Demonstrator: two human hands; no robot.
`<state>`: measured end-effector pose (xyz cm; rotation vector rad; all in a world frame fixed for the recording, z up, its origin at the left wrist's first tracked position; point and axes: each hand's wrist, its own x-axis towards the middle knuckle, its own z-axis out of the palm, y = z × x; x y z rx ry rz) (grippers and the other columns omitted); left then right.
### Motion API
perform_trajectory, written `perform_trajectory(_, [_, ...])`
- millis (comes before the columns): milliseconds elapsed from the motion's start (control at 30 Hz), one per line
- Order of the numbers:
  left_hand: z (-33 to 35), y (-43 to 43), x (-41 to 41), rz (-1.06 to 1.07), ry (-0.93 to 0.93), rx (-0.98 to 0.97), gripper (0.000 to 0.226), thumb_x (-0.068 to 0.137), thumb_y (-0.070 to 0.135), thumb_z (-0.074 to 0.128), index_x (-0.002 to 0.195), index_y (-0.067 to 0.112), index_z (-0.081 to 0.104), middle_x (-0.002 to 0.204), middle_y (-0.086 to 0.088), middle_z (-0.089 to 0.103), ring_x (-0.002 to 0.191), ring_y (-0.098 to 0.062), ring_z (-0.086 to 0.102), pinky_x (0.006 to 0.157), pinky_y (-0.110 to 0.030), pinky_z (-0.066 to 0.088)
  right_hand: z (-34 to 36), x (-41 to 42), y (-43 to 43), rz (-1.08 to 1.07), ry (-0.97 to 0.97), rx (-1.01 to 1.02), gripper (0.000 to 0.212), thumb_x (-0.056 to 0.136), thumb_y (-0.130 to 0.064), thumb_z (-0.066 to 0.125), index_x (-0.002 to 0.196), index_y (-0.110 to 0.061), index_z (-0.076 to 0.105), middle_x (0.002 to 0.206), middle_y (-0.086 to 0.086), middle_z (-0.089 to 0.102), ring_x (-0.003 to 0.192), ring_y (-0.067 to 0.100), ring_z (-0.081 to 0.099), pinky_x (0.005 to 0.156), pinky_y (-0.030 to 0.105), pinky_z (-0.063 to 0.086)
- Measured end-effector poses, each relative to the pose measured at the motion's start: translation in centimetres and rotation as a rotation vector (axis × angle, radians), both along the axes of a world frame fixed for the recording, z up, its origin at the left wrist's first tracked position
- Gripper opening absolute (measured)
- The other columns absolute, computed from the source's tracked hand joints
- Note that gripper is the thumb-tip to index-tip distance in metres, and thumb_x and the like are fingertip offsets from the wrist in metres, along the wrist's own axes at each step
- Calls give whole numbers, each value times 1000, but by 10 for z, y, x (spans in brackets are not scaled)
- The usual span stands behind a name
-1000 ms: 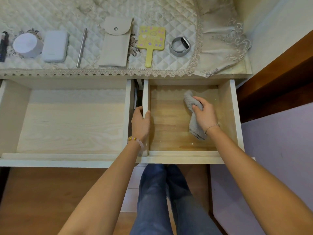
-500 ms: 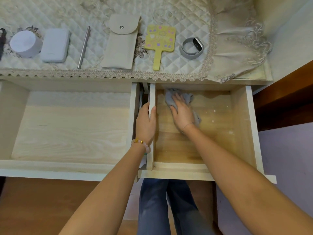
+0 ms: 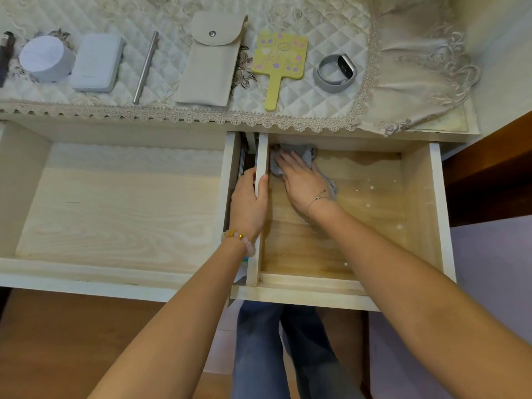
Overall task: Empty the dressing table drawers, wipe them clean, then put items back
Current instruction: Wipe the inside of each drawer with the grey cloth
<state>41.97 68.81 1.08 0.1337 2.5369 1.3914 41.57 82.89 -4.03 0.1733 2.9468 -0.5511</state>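
Two drawers stand pulled out. The small right drawer holds only a grey cloth in its far left corner. My right hand lies flat on that cloth, pressing it to the wooden bottom. My left hand grips the drawer's left side wall, thumb outside, fingers inside. The wide left drawer is bare. On the quilted top lie a yellow hand mirror, a beige pouch, a grey smartwatch, a metal pen, a white box and a white round jar.
A dark slim object lies at the top's far left edge. A lace cloth hangs bunched at the right end. My legs in blue jeans are below the right drawer. A dark wooden panel stands to the right.
My right hand has slid the cloth from the drawer's middle to its far left corner. My left hand has kept its grip on the drawer's side wall.
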Motion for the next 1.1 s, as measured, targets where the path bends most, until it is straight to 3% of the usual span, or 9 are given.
perform_trajectory(233, [5, -1, 2, 0, -26, 15, 30, 98, 34, 37, 119, 18, 53, 108, 1, 60, 96, -10, 54, 81, -23, 41, 4, 23, 23, -98, 33, 165, 51, 96, -13, 35, 145, -24, 26, 154, -9, 23, 143, 13, 18, 115, 45, -1])
perform_trajectory(433, [5, -1, 3, 3, -19, 3, 27, 98, 35, 37, 114, 20, 53, 99, 3, 58, 87, -8, 54, 69, -16, 38, 2, 62, 86, -280, -18, 215, 58, 90, -4, 40, 145, -12, 26, 153, 6, 27, 142, 26, 21, 116, 43, 0])
perform_trajectory(567, [4, 0, 4, -1, -11, -16, 28, 98, 35, 36, 114, 18, 53, 98, 1, 58, 86, -11, 53, 66, -16, 37, 2, 79, 116, -408, -60, 254, 51, 95, -11, 35, 145, -7, 25, 154, 11, 25, 142, 26, 19, 116, 40, 0])
perform_trajectory(800, [3, 1, 3, 3, -2, -43, 30, 99, 35, 36, 119, 19, 50, 103, 9, 54, 90, -5, 50, 73, -18, 35, 2, 84, 118, -428, -10, 91, 46, 99, -17, 33, 144, -9, 29, 153, 8, 27, 142, 26, 20, 116, 35, 8])
perform_trajectory(1100, [1, 2, 1, 4, 10, -52, 28, 98, 32, 36, 117, 18, 51, 103, 4, 57, 91, -11, 53, 75, -24, 38, 5, 91, 87, -324, -8, -15, 46, 100, -20, 30, 145, -13, 27, 154, 5, 26, 143, 25, 17, 116, 37, 11])
